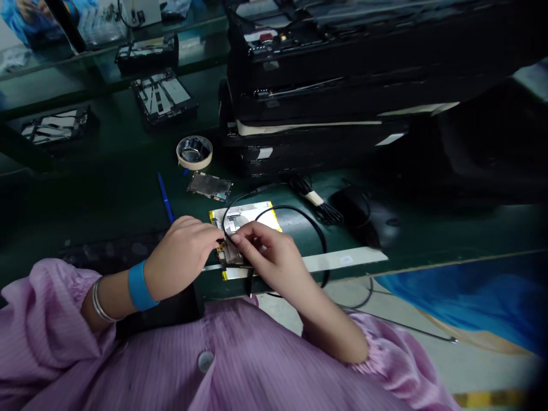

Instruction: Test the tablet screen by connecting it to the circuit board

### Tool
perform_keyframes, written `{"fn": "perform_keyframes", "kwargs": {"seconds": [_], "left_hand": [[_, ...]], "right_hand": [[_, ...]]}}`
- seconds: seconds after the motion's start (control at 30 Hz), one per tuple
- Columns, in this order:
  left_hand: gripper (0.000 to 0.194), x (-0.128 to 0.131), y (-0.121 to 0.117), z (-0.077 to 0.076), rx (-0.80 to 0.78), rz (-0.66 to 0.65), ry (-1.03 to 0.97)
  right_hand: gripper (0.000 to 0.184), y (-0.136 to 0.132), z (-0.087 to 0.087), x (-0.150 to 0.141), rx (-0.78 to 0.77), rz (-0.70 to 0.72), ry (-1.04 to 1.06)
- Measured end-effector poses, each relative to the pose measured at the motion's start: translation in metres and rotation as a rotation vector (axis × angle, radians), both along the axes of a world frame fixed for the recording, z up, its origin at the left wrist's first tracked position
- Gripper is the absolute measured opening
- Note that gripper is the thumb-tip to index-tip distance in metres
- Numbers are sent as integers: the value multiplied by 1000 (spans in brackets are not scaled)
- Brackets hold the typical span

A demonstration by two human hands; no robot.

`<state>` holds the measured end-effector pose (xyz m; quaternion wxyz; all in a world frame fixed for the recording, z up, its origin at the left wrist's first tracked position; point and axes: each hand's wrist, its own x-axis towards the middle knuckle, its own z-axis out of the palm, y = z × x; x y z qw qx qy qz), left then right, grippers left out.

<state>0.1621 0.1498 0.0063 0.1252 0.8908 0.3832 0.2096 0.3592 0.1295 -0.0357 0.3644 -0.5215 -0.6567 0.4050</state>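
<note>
A flat electronic assembly [261, 212] with white panels and yellow edges lies on the bench in front of me, partly covered by my hands. My left hand [184, 248] is closed at its left edge, thumb and fingers pinched together near the small parts there; what they hold is hidden. My right hand [274, 251] pinches a thin black cable [225, 217] above the assembly. The cable loops over the assembly and round to the right. A blue wristband [141, 287] circles my left wrist.
Behind the assembly lie a circuit board [209, 186], a tape roll [194, 152] and a blue pen [165, 197]. A bundled cable [317, 200] and black mouse [368, 216] are to the right. Stacked black units [308, 142] rise behind. Another person [29, 20] sits far left.
</note>
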Motion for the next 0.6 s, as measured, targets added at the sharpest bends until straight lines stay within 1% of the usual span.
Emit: {"fn": "perform_keyframes", "kwargs": {"seconds": [0.07, 0.13, 0.2, 0.27, 0.33, 0.43, 0.5, 0.6], "left_hand": [[12, 2, -1, 3, -14, -12, -71], [12, 5, -3, 7, -50, 0, -112], [11, 6, -4, 9, -76, 19, -117], [11, 6, -4, 9, -44, 16, -93], [15, 4, -2, 9, 48, -4, -25], [22, -1, 1, 6, 190, 1, 124], [24, -3, 3, 4, 203, 7, 206], [23, -5, 5, -1, 169, -12, 250]], "right_hand": [[22, 1, 2, 0, 25, 10, 4], [25, 2, 6, 1, -7, 57, 47], [29, 2, 10, 0, -61, 88, 108], [28, 3, 13, 0, -61, 92, 137], [25, 3, 12, -1, 36, 88, 83], [16, 4, 1, 0, 283, 80, -106], [11, 4, -10, 2, 400, 93, -236], [18, 3, -24, 3, 468, 116, -357]]}}
